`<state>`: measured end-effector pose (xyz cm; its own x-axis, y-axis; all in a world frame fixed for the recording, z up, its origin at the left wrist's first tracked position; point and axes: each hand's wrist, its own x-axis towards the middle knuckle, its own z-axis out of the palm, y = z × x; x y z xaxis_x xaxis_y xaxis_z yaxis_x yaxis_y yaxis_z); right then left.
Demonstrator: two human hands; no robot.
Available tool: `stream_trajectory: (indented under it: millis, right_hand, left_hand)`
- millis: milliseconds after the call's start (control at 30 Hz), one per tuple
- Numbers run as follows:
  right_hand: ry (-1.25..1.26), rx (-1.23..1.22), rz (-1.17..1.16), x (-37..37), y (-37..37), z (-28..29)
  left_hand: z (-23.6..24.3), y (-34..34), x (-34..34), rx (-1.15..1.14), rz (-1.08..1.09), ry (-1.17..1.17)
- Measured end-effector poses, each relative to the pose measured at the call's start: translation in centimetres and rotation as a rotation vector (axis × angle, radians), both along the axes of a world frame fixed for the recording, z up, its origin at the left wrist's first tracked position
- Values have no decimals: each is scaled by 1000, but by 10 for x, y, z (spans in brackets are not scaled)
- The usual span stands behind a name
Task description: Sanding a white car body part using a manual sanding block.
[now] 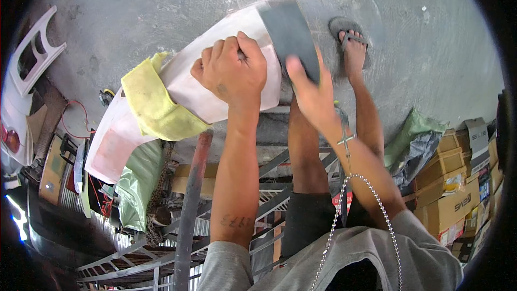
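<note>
A curved white car fender (186, 83) with pinkish patches lies across a stand in front of me. My left hand (232, 67) is closed in a fist over its middle; whatever may be inside the fist is hidden. At the fender's right end, my right hand (312, 89) grips a sheet of dark grey sandpaper (291, 29), thumb on top. The sheet lies over that end, its tan edge showing beside my blurred fingers. A yellow cloth (156, 102) drapes over the fender, left of my left fist.
A dark metal bar (191, 205) rises near my left forearm. Cardboard boxes (447, 205) and a green sack (414, 134) are piled at right. Another white car panel (32, 48) stands far left, near a red cable (67, 113). My sandalled foot (353, 43) rests on the concrete floor.
</note>
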<state>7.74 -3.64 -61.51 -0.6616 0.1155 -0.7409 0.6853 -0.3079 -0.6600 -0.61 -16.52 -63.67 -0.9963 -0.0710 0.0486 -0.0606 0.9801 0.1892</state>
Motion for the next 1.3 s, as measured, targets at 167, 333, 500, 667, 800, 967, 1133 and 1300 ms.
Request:
stream_trajectory:
  millis: [167,333,500,667,800,967,1133,1300]
  right_hand:
    - [-20,0,-11,3,-1,9]
    - [53,89,-54,-27,-3,8]
    - [54,92,84,-58,9,-46]
    - [-66,146,105,-50,52,-52]
    - [-113,186,-6,-37,74,-34]
    - [-130,44,-82,-7,36,-43]
    - [-1,-84,35,21,-6,-57]
    - [180,53,-27,19,-11,-49]
  left_hand:
    - [3,1,0,-59,-12,-26]
    - [1,0,0,-58,-4,-13]
    - [-6,-5,9,-83,-34,17]
    - [-4,-3,11,-44,-54,34]
    - [2,-3,4,-113,8,-148]
    - [4,-3,0,-52,56,-197]
    - [7,0,2,-4,116,-214]
    - [6,1,-1,4,172,-217]
